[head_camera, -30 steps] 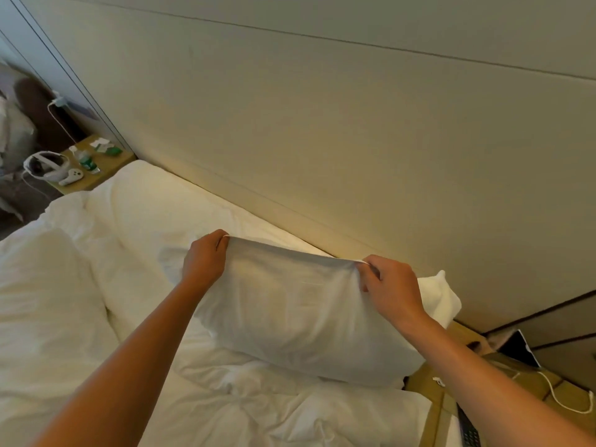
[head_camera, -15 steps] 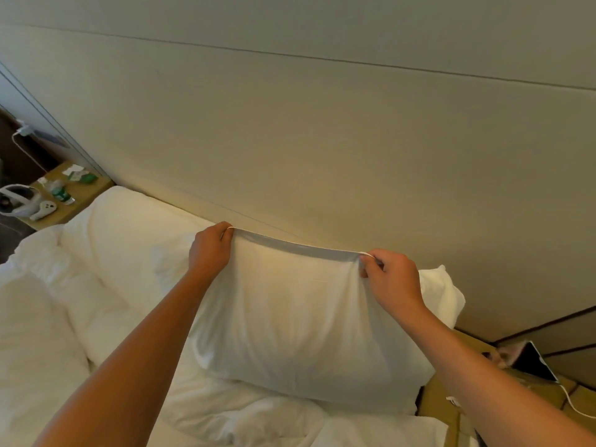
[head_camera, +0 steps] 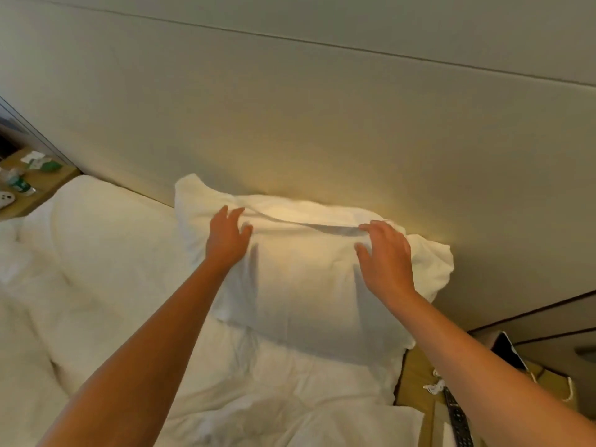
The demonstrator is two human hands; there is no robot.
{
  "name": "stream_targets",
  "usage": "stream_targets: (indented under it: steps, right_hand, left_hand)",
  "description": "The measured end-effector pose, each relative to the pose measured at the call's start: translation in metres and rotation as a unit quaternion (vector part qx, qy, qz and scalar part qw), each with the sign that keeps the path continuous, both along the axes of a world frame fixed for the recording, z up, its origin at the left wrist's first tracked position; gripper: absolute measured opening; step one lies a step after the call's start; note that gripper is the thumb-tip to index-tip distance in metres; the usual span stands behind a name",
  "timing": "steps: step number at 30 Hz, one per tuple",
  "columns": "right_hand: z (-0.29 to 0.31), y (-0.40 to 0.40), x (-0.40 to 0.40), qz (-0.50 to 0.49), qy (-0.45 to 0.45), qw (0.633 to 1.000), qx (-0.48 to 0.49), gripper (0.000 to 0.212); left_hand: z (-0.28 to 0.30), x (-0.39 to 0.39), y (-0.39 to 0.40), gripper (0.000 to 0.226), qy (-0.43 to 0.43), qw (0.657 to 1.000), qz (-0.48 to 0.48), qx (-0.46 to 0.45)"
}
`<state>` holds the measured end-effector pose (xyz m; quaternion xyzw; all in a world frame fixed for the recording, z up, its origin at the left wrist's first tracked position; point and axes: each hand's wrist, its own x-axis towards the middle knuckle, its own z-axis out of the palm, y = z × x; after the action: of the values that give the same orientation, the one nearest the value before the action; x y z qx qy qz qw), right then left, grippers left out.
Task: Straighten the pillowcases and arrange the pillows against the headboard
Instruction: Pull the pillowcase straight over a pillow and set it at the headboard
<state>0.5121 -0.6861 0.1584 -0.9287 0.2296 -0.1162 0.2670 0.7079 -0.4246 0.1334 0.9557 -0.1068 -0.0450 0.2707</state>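
A white pillow leans against the beige padded headboard at the right end of the bed. My left hand hovers over its upper left part, fingers spread, holding nothing. My right hand is over its upper right part, also with fingers apart and free of the fabric. A crease runs across the pillow's top between the two hands. A second white pillow lies flatter to the left along the headboard.
A rumpled white duvet covers the bed in front. A wooden nightstand at right carries a remote, cable and tablet. Another nightstand at far left holds small bottles and a white device.
Both hands have let go of the pillowcase's top edge and opened. The pillow has dropped from being held up and now rests against the headboard.
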Motion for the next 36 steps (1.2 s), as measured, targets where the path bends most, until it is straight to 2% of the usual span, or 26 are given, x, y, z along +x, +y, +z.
stream_targets:
  steps: [3, 5, 8, 19, 23, 30, 36]
  right_hand:
    - [-0.029, -0.004, -0.019, 0.059, 0.099, 0.993, -0.015, 0.05]
    - [-0.048, -0.008, -0.031, 0.1, 0.154, 0.982, -0.037, 0.054]
    - [-0.063, -0.015, -0.044, 0.116, 0.208, 0.97, -0.055, 0.058]
    - [-0.056, -0.018, -0.069, 0.163, 0.223, 0.959, -0.063, 0.064]
    - [-0.046, -0.01, -0.096, 0.181, 0.221, 0.957, -0.055, 0.064]
    - [-0.042, 0.032, -0.172, 0.237, 0.231, 0.942, -0.053, 0.067]
    - [-0.074, 0.103, -0.266, 0.315, 0.23, 0.92, -0.042, 0.063]
  left_hand:
    - [-0.043, -0.04, -0.008, 0.061, 0.08, 0.996, -0.018, 0.048]
    - [-0.065, -0.063, -0.012, 0.064, 0.11, 0.99, -0.038, 0.074]
    - [-0.08, -0.087, -0.019, 0.068, 0.136, 0.988, -0.041, 0.067]
    - [-0.07, -0.146, -0.037, 0.061, 0.188, 0.979, -0.069, 0.038]
    - [-0.06, -0.187, -0.025, 0.059, 0.206, 0.978, -0.042, 0.015]
    - [-0.042, -0.302, 0.04, 0.051, 0.23, 0.972, 0.037, -0.001]
    - [-0.044, -0.443, 0.13, 0.047, 0.246, 0.961, 0.129, 0.013]
